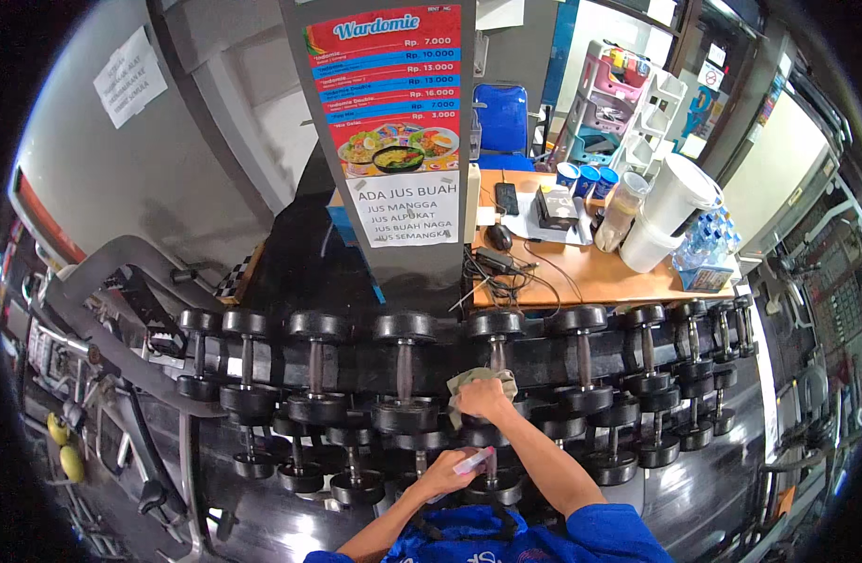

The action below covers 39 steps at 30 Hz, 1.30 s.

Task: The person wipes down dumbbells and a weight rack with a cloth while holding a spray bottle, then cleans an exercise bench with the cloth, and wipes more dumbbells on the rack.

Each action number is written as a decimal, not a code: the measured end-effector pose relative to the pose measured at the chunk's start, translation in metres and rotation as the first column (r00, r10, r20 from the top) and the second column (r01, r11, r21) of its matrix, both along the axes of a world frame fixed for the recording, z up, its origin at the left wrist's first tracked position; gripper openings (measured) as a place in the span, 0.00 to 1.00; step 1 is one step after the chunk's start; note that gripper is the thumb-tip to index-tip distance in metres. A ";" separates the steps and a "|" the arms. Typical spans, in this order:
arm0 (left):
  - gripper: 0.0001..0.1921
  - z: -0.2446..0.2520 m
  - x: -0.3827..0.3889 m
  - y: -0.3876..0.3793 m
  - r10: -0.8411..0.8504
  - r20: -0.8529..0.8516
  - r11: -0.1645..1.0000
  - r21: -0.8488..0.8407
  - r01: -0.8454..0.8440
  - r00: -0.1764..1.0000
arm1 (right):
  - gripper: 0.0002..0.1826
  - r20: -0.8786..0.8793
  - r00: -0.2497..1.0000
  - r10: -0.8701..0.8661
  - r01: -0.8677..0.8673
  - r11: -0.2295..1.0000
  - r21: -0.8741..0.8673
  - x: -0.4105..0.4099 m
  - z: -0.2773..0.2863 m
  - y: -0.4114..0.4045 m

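Observation:
My right hand (481,398) grips a greenish-grey cloth (464,383) and presses it on a black dumbbell (496,325) in the upper row of a rack. The cloth and hand hide this dumbbell's near end and part of its handle. Closer to my body, my left hand (446,473) is closed around a small clear plastic object with a pink part (473,461), perhaps a bottle. It is held above a lower-row dumbbell (494,485). To the left of the cloth lies another upper-row dumbbell (405,369), and to the right a further one (583,359).
Behind the rack stands a wooden desk (543,281) with cables, a computer mouse (499,237), white buckets (649,243) and water bottles (705,236). A grey pillar (410,271) bears a printed menu. Gym machine frames (131,352) flank the rack on the left.

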<state>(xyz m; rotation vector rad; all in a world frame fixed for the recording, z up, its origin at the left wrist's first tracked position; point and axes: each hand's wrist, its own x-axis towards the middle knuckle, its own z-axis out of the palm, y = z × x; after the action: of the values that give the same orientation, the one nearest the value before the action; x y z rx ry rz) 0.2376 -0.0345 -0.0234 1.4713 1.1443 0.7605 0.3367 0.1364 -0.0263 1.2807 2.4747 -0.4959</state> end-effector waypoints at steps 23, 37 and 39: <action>0.16 -0.017 0.019 0.031 0.069 0.060 0.983 0.165 -0.079 0.996 | 0.19 -0.139 0.888 -0.439 0.401 0.886 -0.232 0.104 -0.016 0.026; 0.16 -0.008 0.022 0.033 0.086 0.002 0.996 0.023 -0.086 0.996 | 0.13 -0.224 0.975 -0.017 0.010 0.999 -0.034 0.024 -0.002 0.004; 0.16 -0.008 0.023 0.030 0.107 0.013 0.992 -0.063 -0.106 0.994 | 0.13 -0.153 0.987 -0.041 0.036 0.999 -0.035 0.017 -0.007 -0.002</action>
<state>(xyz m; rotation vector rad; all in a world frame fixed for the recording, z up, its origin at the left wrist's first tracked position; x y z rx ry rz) 0.2607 -0.0046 -0.0319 1.3585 1.2315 0.8010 0.3540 0.1342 -0.0333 1.3257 2.5591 -0.6643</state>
